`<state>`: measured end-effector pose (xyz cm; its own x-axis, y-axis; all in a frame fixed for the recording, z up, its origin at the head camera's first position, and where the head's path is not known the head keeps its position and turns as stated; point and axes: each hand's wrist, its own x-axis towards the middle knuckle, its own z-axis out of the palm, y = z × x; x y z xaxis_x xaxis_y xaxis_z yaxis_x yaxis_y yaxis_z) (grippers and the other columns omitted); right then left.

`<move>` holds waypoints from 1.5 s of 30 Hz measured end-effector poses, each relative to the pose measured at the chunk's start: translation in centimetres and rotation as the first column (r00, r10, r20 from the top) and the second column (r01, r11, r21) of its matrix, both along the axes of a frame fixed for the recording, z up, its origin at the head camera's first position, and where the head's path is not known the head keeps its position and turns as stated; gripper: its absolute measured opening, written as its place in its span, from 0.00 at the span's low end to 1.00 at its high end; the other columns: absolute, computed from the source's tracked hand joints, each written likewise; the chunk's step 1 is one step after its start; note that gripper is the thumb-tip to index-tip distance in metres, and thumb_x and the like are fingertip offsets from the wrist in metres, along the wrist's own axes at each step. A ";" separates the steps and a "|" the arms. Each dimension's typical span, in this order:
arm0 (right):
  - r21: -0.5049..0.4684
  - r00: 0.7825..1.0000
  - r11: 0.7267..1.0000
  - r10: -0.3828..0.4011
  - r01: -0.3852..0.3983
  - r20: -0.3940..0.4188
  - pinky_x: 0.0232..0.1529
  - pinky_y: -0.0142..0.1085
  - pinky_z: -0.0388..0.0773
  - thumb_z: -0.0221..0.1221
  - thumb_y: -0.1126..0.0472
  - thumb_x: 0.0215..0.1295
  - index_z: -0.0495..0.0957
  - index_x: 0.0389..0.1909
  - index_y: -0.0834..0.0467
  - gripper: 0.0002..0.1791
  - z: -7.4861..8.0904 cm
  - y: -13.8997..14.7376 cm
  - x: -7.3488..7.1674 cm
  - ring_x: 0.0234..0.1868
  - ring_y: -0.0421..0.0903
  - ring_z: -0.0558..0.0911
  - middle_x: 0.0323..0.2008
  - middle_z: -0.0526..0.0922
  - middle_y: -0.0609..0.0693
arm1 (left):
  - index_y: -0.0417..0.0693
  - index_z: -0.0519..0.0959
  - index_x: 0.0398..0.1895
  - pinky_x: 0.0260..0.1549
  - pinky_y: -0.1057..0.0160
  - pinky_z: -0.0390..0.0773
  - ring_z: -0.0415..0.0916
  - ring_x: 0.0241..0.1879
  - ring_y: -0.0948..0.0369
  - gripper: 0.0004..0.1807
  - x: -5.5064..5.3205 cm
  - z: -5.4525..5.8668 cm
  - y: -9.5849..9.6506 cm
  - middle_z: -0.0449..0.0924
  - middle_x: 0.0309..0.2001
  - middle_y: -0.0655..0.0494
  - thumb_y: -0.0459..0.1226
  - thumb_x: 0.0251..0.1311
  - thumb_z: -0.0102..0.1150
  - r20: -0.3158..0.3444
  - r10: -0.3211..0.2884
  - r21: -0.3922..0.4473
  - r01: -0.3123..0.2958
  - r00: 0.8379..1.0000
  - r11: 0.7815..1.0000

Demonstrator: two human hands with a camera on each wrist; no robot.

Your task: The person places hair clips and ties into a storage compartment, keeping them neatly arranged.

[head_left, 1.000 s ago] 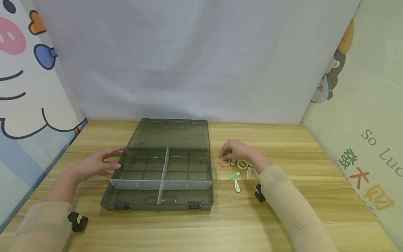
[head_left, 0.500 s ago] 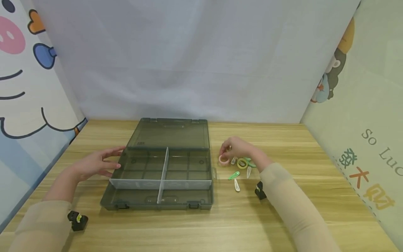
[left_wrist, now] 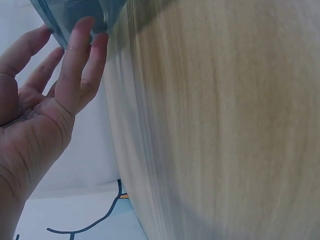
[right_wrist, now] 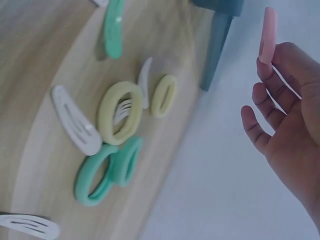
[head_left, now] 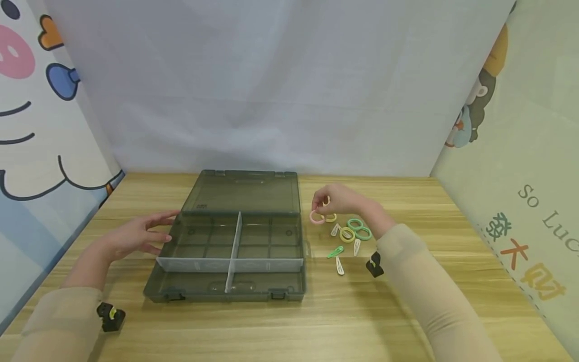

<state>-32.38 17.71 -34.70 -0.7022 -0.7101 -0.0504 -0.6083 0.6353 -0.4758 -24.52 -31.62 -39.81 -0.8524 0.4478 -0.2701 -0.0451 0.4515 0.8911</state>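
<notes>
Our L hand [head_left: 134,236], fingers spread, touched a grey see-thru plastic box [head_left: 217,297], lid [head_left: 246,192] back, w/ whitish dividers [head_left: 199,265] forming 4 compts. Our R hand [head_left: 341,198] pinched a pink ring-shaped hair tie [right_wrist: 268,36] off the wooden table [head_left: 334,322], R of the box.

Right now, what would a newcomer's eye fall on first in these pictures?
Probably the open smoky-gray box, left of center on the wooden table, split by pale dividers. Next might come the pink ring pinched in the right hand, to the right of the box, near green rings, yellow rings and hair clips. The big cartoon figure with a pink snout also stands out at far left.
</notes>
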 end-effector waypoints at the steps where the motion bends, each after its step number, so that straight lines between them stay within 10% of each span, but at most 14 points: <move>1: -0.001 1.000 1.000 0.004 -0.004 0.000 0.32 0.33 0.71 0.59 0.64 0.61 0.83 0.31 0.57 0.04 0.3 -0.2 0.0 0.31 0.43 0.74 0.27 0.80 0.44 | 0.50 0.42 0.76 0.46 0.48 0.79 0.56 0.64 0.34 0.43 0.0 0.0 0.0 0.38 0.72 0.33 0.39 0.65 0.56 0.003 -0.001 0.002 0.001 1.000 1.000; 45: -0.040 0.986 0.995 0.087 -0.094 -0.143 0.33 0.28 0.71 0.59 0.58 0.64 0.82 0.36 0.51 0.04 6.1 -13.5 1.3 0.31 0.39 0.75 0.28 0.80 0.43 | 0.50 0.40 0.76 0.45 0.49 0.80 0.63 0.61 0.39 0.46 0.2 1.0 0.3 0.37 0.72 0.32 0.37 0.62 0.58 0.051 0.011 -0.023 -0.010 0.999 1.000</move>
<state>-31.08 4.22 -28.59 -0.6326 -0.7704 0.0796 -0.7256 0.5535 -0.4089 -24.33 -31.33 -38.81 -0.8418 0.4325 -0.3231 -0.0948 0.4708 0.8772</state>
